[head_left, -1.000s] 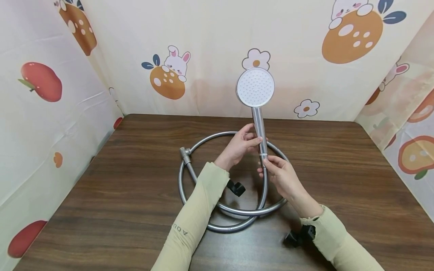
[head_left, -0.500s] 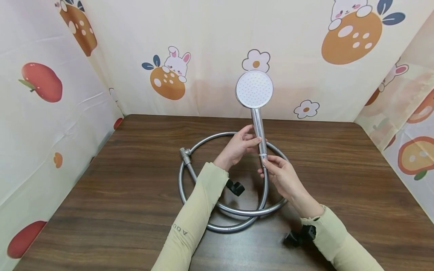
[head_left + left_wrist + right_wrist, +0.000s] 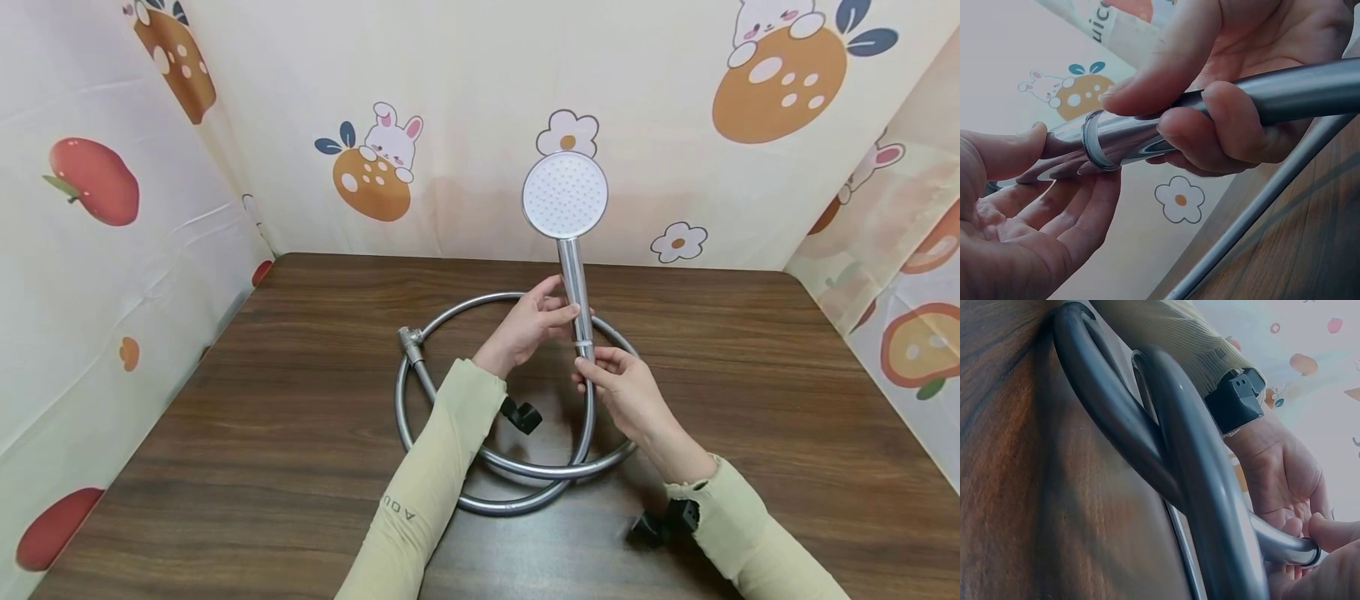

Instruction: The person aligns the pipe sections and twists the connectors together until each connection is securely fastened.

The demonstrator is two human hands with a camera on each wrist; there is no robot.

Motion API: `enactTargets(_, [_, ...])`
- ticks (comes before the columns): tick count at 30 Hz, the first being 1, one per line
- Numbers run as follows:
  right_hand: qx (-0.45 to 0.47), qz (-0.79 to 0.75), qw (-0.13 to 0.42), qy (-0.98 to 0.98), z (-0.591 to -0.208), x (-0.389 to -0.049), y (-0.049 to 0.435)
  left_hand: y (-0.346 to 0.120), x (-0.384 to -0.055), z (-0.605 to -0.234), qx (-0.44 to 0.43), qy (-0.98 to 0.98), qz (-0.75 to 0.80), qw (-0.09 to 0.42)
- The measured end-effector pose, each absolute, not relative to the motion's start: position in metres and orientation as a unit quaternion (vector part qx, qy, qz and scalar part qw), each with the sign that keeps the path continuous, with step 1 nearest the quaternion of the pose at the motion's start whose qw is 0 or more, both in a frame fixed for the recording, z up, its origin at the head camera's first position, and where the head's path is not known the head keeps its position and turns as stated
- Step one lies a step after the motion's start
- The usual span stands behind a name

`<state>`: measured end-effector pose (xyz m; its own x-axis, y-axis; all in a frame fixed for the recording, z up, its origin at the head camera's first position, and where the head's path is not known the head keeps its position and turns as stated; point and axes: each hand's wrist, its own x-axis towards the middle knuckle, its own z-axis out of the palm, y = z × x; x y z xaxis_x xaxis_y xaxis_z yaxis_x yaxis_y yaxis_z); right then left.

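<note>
A chrome shower head (image 3: pixel 565 194) with a round white spray face is held up above the table, face toward me. My left hand (image 3: pixel 527 323) grips its handle (image 3: pixel 573 279) between thumb and fingers. Just below, my right hand (image 3: pixel 624 383) pinches the metal connector at the top of the shower hose (image 3: pixel 587 417). In the left wrist view a pale ring (image 3: pixel 1099 140) shows at the joint between handle and connector, with right thumb and fingers wrapped on the connector side. From there the grey hose runs down into loose coils on the table.
At the coil's left lies the hose's other metal end fitting (image 3: pixel 411 340). The brown wood-grain table (image 3: pixel 300 433) meets patterned curtains (image 3: pixel 465 125) at the back and sides. Black wrist cameras (image 3: pixel 522 416) sit on both sleeves.
The shower head dipped slightly, then rose again. My right thumb and fingers have shifted a little on the connector. The coils on the table have stayed put.
</note>
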<state>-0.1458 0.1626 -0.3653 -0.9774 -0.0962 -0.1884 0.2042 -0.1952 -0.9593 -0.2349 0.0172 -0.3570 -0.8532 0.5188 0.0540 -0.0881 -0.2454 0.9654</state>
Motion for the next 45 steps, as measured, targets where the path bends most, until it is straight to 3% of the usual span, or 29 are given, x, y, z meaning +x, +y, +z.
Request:
enactTargets(27, [-0.014,-0.789,0.118,0.603,-0.3671,-0.1447,0.1639,0.0154,-0.2340,-0.3558,0.178,0.587,0.762,0.206])
enactTargets(45, [0.014,-0.776,0.112,0.620,-0.3665,-0.1460,0.1633,0.0153,-0.2338,-0.3530,0.185,0.582,0.765,0.205])
